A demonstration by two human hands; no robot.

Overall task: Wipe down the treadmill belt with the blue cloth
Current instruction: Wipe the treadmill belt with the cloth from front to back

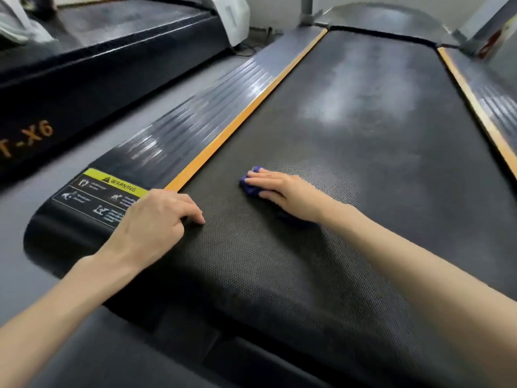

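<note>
At the near left corner, partly over the yellow warning label [112, 189], the left hand [156, 222] braces on the treadmill belt [363, 141], its fingers loosely bent and holding nothing. Further right, the blue cloth [249, 186] lies bunched on the belt under the right hand [288, 193], whose nearly straight fingers press it down. Bunched so small, the cloth could slip out from under the hand or skip the pale patches farther up.
</note>
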